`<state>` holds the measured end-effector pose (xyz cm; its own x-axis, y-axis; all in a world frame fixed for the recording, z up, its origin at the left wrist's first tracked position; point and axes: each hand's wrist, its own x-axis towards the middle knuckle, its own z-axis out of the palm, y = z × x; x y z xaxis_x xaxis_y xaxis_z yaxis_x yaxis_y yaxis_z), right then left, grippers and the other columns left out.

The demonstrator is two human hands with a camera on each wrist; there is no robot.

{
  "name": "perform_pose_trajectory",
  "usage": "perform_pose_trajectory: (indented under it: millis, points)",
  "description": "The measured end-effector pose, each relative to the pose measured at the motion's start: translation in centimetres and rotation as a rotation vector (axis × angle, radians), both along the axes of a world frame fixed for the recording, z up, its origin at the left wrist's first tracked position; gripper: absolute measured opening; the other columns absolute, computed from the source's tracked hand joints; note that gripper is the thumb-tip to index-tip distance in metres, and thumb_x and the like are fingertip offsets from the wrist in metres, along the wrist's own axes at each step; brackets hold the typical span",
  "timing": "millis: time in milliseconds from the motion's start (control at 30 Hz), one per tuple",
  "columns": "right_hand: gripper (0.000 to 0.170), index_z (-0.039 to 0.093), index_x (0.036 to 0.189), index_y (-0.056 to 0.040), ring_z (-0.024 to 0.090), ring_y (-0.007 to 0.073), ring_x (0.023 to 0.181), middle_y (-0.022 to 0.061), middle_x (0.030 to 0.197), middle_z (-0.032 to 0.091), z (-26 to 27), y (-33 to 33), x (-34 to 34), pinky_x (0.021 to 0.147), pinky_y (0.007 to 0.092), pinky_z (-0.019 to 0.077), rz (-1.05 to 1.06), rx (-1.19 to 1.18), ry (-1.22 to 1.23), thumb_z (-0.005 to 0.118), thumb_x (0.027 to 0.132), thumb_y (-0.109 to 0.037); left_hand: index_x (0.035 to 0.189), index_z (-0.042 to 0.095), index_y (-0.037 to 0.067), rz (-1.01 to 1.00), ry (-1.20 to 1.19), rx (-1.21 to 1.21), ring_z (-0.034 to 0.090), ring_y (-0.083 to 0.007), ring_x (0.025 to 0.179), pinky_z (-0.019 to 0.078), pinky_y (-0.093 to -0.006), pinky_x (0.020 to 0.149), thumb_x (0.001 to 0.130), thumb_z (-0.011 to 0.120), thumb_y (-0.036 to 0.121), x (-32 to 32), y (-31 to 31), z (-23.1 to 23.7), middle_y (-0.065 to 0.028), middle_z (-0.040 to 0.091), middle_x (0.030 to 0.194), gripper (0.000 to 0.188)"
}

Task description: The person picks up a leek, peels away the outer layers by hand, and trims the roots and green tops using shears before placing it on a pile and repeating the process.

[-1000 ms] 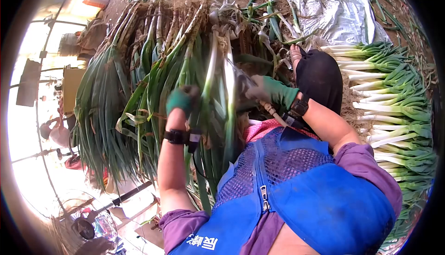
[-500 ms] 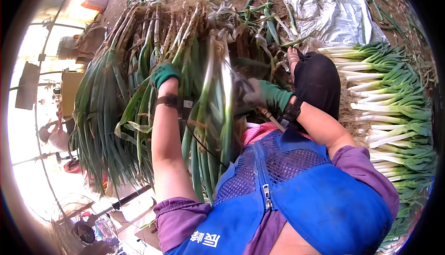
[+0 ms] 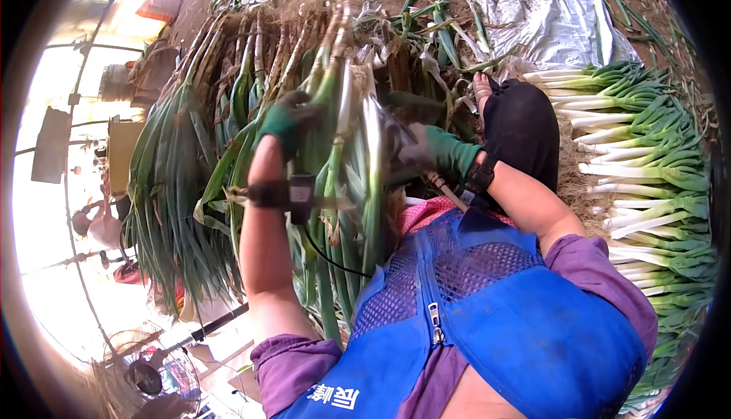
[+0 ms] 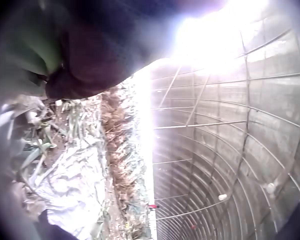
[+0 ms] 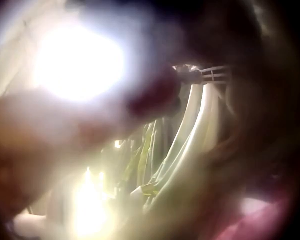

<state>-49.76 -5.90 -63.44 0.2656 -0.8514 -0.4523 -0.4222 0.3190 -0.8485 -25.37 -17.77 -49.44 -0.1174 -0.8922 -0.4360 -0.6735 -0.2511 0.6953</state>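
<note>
My left hand (image 3: 286, 124), in a green glove with dark fingers, grips an untrimmed leek (image 3: 329, 54) by its stalk, blurred in the head view. In the left wrist view, green leek leaf (image 4: 40, 45) shows beside the dark glove fingers (image 4: 90, 65). To the right, my gloved right hand (image 3: 438, 151) grips a blow gun (image 3: 394, 131) with a hose (image 3: 449, 191) trailing toward my lap. White peeled leeks (image 3: 371, 126) lie directly left of the blow gun. Their pale stalks (image 5: 195, 115) show in the right wrist view, where glare and blur hide much of the hand.
A heap of untrimmed leeks (image 3: 171, 160) hangs at the left. Cleaned leeks (image 3: 632, 160) lie in a long row at the right. A silvery sheet (image 3: 533, 15) covers soil at the back. A fan (image 3: 145, 373) stands at the lower left.
My left hand reached left into the untrimmed leeks, then came back slightly right with a leek. The right hand stays nearly in place, holding the blow gun.
</note>
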Motion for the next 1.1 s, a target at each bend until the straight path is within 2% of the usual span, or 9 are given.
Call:
perform_pose_trajectory:
  millis: [33,100,200,300,400,600,700,1000,1100]
  points:
    - [0.055,0.061,0.105,0.0036,0.067,0.0366,0.090,0.0250,0.094,0.067,-0.7,-0.3,0.2,0.081,0.0414,0.0512,-0.002,0.005,-0.026,0.069,0.076,-0.042,0.113,0.068,-0.001,0.021,0.031,0.074,0.066,-0.0160,0.076,0.0543,-0.0325,0.069,0.084,0.074,0.020,0.8,-0.3,-2.3,-0.0078,0.071,0.089,0.036]
    - [0.051,0.062,0.103,0.0020,0.066,0.0357,0.088,0.0236,0.092,0.067,-1.0,-0.5,0.2,0.080,0.0408,0.0508,0.008,0.013,-0.115,0.069,0.075,-0.040,0.110,0.071,0.001,-0.094,-0.258,0.074,0.067,-0.0172,0.079,0.0556,-0.0328,0.071,0.082,0.076,0.022,2.4,-0.5,-7.9,-0.0088,0.072,0.090,0.035]
    - [0.046,0.061,0.100,0.0009,0.065,0.0328,0.083,0.0207,0.088,0.066,2.3,1.3,-0.4,0.075,0.0396,0.0499,0.067,-0.023,-0.185,0.069,0.075,-0.037,0.110,0.071,-0.002,-0.021,-0.245,-0.040,0.067,-0.0175,0.077,0.0547,-0.0315,0.071,0.081,0.077,0.024,3.9,1.3,-13.3,-0.0084,0.073,0.093,0.039]
    - [0.045,0.059,0.099,0.0026,0.064,0.0294,0.079,0.0184,0.085,0.065,5.7,4.3,-0.2,0.072,0.0396,0.0490,0.134,-0.096,-0.067,0.069,0.076,-0.034,0.106,0.072,-0.002,0.040,-0.059,0.030,0.066,-0.0155,0.075,0.0537,-0.0297,0.069,0.080,0.079,0.026,4.1,1.5,-14.0,-0.0067,0.072,0.090,0.040]
    - [0.045,0.059,0.100,0.0020,0.064,0.0313,0.080,0.0196,0.085,0.064,4.6,3.7,0.0,0.074,0.0413,0.0493,0.004,0.007,-0.029,0.069,0.076,-0.035,0.115,0.071,0.000,0.000,-0.134,0.077,0.071,-0.0217,0.086,0.0557,-0.0334,0.079,0.078,0.076,0.038,4.6,0.7,-14.5,-0.0139,0.075,0.098,0.054]
    - [0.043,0.058,0.098,0.0005,0.066,0.0346,0.083,0.0223,0.088,0.066,6.0,5.1,0.7,0.074,0.0431,0.0495,0.151,-0.084,0.037,0.068,0.078,-0.037,0.106,0.072,0.000,0.035,-0.026,0.054,0.064,-0.0130,0.073,0.0517,-0.0277,0.067,0.081,0.075,0.023,4.1,1.7,-13.9,-0.0041,0.070,0.086,0.034]
    - [0.044,0.057,0.099,0.0000,0.066,0.0359,0.084,0.0232,0.089,0.066,6.1,5.6,1.0,0.074,0.0439,0.0495,0.168,-0.102,0.069,0.067,0.078,-0.037,0.114,0.070,0.000,0.040,-0.034,0.039,0.069,-0.0184,0.087,0.0553,-0.0324,0.078,0.078,0.078,0.034,4.6,1.4,-14.9,-0.0140,0.074,0.098,0.051]
    - [0.047,0.060,0.098,0.0041,0.068,0.0337,0.077,0.0234,0.082,0.067,4.9,1.1,1.4,0.071,0.0422,0.0525,0.046,-0.052,0.022,0.068,0.076,-0.036,0.117,0.069,-0.001,0.011,-0.178,-0.027,0.071,-0.0239,0.096,0.0545,-0.0342,0.085,0.074,0.078,0.041,4.3,2.4,-15.5,-0.0175,0.074,0.101,0.061]
    - [0.048,0.068,0.097,0.0052,0.070,0.0310,0.071,0.0226,0.080,0.070,3.3,-2.4,1.7,0.069,0.0398,0.0552,-0.057,0.005,0.062,0.068,0.074,-0.037,0.120,0.067,-0.001,0.045,-0.170,-0.027,0.067,-0.0128,0.080,0.0545,-0.0277,0.073,0.077,0.079,0.027,3.1,3.7,-13.8,-0.0059,0.072,0.093,0.053]
